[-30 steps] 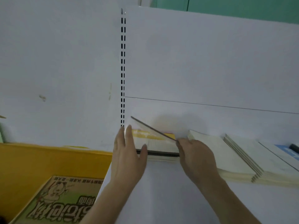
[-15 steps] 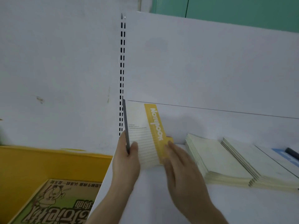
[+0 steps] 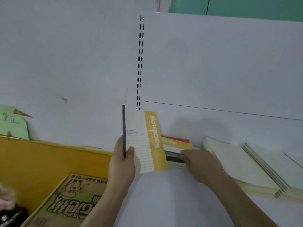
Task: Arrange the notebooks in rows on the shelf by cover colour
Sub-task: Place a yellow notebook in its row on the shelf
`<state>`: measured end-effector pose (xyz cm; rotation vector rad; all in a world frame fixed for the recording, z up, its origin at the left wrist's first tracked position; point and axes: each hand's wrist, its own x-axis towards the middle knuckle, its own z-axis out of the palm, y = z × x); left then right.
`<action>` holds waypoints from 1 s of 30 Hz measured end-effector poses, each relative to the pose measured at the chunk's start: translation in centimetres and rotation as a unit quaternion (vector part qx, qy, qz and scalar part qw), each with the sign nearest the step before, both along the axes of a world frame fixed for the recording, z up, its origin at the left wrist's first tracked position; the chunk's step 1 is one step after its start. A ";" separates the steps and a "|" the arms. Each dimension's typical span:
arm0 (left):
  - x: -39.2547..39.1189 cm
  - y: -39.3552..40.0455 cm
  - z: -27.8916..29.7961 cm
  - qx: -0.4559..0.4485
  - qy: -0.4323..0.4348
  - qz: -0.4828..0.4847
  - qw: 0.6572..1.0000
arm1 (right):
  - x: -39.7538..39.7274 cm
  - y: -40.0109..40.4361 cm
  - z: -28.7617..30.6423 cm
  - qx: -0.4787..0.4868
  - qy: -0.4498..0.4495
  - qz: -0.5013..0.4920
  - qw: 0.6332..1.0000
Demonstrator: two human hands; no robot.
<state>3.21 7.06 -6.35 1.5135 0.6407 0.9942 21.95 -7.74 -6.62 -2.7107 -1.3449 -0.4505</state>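
Upright yellow-spined notebook [image 3: 146,141]; flat stack [image 3: 176,148]

Bare shelf [image 3: 164,202] front; cream stacks [image 3: 237,166] right.

— Any words you can read?
— "Notebook" on the yellow band of the upright notebook [image 3: 147,141], and again on the flat yellow notebook [image 3: 177,145]. The carton's [image 3: 72,203] Chinese characters are unclear.

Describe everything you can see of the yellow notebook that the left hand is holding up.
The yellow notebook stands upright, its cover facing the camera: a white ruled panel, small print near its top, and a yellow band down the right side with white lettering reading sideways. It looks like thin card. The left hand grips its lower left edge along with a dark grey cover seen edge-on. It stands over the white shelf.
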 end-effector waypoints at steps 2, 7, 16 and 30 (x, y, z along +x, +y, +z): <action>-0.1 0.1 0.2 -0.004 -0.007 0.008 1.000 | -0.4 -0.3 1.3 0.050 -0.034 -0.016 0.998; 0.1 0.5 0.5 -0.016 -0.025 0.007 1.000 | -2.1 -1.1 3.8 0.232 -0.068 -0.046 0.969; 2.5 -3.0 0.9 -0.102 -0.115 -0.145 0.977 | -10.9 3.5 -1.6 0.243 -0.016 0.081 0.967; 4.0 -3.9 0.9 -0.060 -0.146 -0.153 0.975 | -8.1 -2.4 0.3 0.335 0.058 -0.011 0.941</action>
